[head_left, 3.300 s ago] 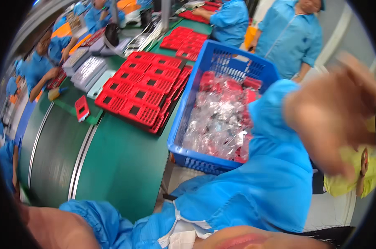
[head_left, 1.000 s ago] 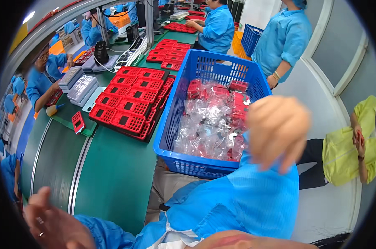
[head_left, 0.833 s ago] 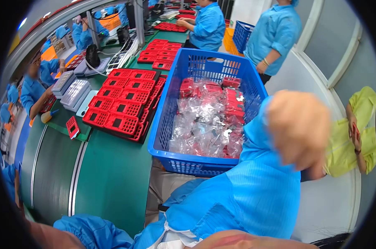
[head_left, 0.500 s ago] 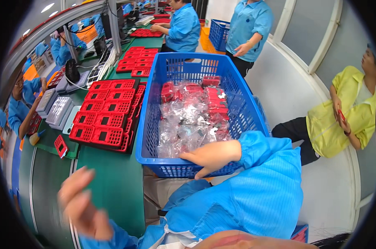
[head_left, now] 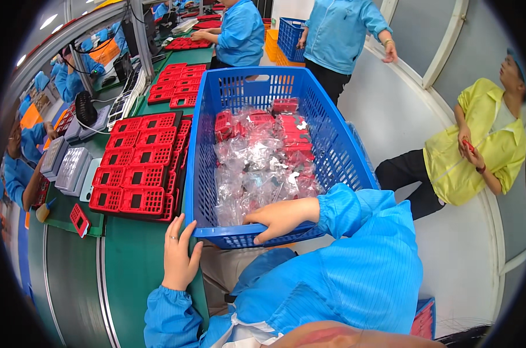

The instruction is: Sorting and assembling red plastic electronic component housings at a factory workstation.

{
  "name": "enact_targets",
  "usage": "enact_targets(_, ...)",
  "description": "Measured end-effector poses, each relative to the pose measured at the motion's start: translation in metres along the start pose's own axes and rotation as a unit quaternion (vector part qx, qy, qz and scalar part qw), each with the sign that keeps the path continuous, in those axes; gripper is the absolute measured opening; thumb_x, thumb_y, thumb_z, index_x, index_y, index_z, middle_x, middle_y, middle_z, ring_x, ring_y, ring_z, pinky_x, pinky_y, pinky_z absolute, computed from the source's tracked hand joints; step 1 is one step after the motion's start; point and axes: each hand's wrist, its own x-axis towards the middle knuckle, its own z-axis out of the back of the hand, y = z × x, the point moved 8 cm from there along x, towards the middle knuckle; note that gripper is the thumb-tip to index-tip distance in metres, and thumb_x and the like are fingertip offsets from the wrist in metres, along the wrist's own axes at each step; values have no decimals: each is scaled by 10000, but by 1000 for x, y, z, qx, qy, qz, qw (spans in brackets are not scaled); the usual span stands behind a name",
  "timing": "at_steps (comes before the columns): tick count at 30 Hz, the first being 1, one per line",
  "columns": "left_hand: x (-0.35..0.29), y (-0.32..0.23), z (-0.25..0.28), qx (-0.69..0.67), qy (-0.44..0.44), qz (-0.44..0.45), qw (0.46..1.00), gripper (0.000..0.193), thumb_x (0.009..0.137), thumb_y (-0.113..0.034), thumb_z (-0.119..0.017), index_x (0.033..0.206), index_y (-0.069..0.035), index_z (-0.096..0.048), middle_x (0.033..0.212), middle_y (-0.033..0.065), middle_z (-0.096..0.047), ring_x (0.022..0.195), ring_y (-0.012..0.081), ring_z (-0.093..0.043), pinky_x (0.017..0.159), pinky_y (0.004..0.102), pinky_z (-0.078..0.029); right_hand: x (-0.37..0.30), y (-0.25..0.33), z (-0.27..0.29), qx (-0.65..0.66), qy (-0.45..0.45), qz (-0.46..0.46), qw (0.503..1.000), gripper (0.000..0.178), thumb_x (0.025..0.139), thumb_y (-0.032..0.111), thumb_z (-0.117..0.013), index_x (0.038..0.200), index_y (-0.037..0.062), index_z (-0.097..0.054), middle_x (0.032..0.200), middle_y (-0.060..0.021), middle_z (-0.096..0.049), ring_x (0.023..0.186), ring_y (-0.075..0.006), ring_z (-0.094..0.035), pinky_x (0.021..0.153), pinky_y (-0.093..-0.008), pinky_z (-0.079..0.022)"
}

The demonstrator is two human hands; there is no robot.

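Observation:
A big blue plastic crate [head_left: 201,139] in front of me holds clear plastic bags [head_left: 245,174] and red plastic parts [head_left: 295,136]. My right hand [head_left: 283,219] is hooked over its near rim, fingers inside and thumb outside. At the crate's near left corner, my left hand [head_left: 180,255] rests with its fingers stretched out and apart, the fingertips against the corner. Left of the crate, red keypad-style housings [head_left: 141,168] lie in rows on stacked dark trays. One loose red housing [head_left: 80,220] is farther left.
A green-topped workbench [head_left: 138,249] runs along the left. Grey boxes [head_left: 73,169] and a black cable coil [head_left: 85,108] stand on it. Co-workers in blue [head_left: 240,35] are beyond the crate; a person in yellow [head_left: 469,151] stands right, by the wall.
My left hand has come right and forward from above the bench to the crate's near left corner. My right hand stays on the rim. The standing co-worker's arm has swung outward.

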Motion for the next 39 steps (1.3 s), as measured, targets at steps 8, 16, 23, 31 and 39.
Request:
enact_targets(8,-2,10,-8,-34,24,46,998,552,794,-61,-650,1319,-74,-481,1296,208,-479,1212,383,-444,1016,433,-365,5,-18,-8,41,53,-83,994,640,845,447,-621,1239,-36,-478,1026,-205,-627,934,-318,-620,807,-404,-487)
enact_targets(16,-3,11,-7,-46,34,37,998,527,790,-43,-639,1298,-75,-502,1256,194,-511,1179,376,-469,1000,426,-375,3,-14,-10,118,81,-83,986,632,842,441,-624,1239,-29,-482,881,-161,-632,658,-226,-639,525,-348,-520)
enact_targets(23,-7,16,-9,-42,39,56,997,492,802,-53,-625,1281,-72,-515,1239,211,-514,1171,384,-470,999,432,-372,2,0,-4,70,54,-48,995,521,865,376,-604,1157,-47,-518,830,-148,-656,797,-265,-644,702,-387,-485)
enact_targets(31,-7,17,-13,-69,59,53,994,501,800,-37,-608,1287,-24,-491,1219,217,-525,1161,390,-470,1003,438,-361,8,-8,-8,57,16,-15,998,524,847,384,-617,1152,-37,-550,935,-211,-644,874,-360,-618,781,-448,-471)
enact_targets(39,-8,20,-17,-88,58,68,992,518,826,18,-550,1330,-19,-436,1288,184,-498,1202,343,-468,1044,396,-329,4,-5,-1,12,1,-16,1000,478,818,382,-641,1079,-17,-593,942,-218,-644,887,-381,-611,766,-466,-469)
